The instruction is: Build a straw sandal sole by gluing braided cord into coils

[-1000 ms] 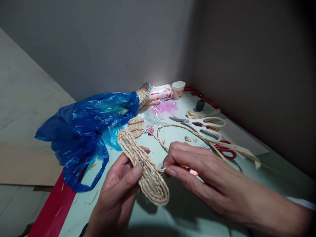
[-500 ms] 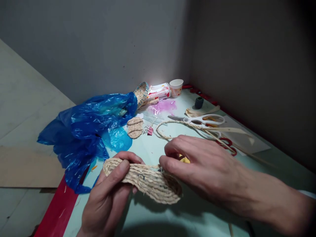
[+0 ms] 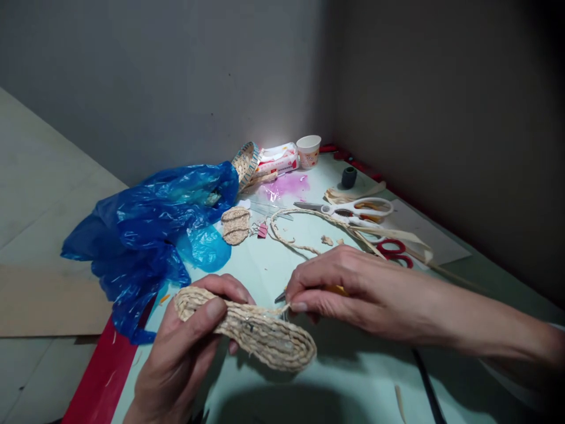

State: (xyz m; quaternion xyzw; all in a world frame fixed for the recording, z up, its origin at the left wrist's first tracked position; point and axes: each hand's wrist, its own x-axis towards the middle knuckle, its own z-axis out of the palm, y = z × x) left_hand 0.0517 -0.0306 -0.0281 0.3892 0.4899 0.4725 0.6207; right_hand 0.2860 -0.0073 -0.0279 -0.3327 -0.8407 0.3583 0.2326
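Observation:
My left hand (image 3: 189,335) grips a small sole-shaped piece of coiled straw braid (image 3: 273,341), thumb on top and fingers behind. Dark and pale thread bits show along its rows. At its upper edge, my right hand (image 3: 322,288) pinches the loose straw strand (image 3: 285,309) between thumb and forefinger. A fine pale thread hangs by that spot. Partly hidden under the right hand lies a tool with a dark metal tip (image 3: 279,297) and a yellow handle. Beyond the hands, a long straw braid (image 3: 282,240) curves over the table.
A blue plastic bag (image 3: 145,224) covers the left side. Behind are a small woven oval (image 3: 235,226), a pink binder clip (image 3: 262,230), white scissors (image 3: 353,209), red-handled scissors (image 3: 395,250), a dark thread spool (image 3: 349,177), a paper cup (image 3: 309,151) and a woven basket (image 3: 246,165).
My right hand has drawn slightly back from the braid's edge, and its pinch on the strand now shows. The straw piece has tilted a little and shifted left in view.

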